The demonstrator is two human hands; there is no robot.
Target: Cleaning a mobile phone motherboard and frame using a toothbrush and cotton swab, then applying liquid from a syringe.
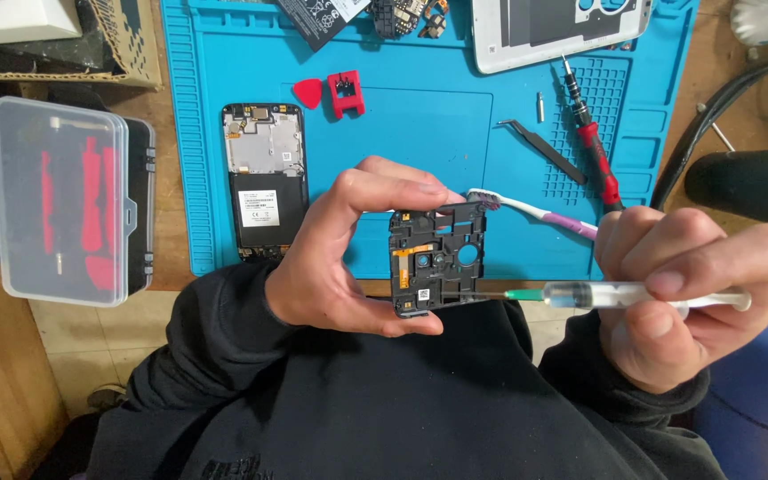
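Pinching the black phone frame (435, 258) upright, the left hand (340, 258) faces it toward the right hand's (686, 293) syringe (615, 295), lying horizontal, needle pointing left.

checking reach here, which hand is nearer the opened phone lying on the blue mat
Left. The left hand sits just right of the opened phone; the right hand, holding the syringe, is far off right.
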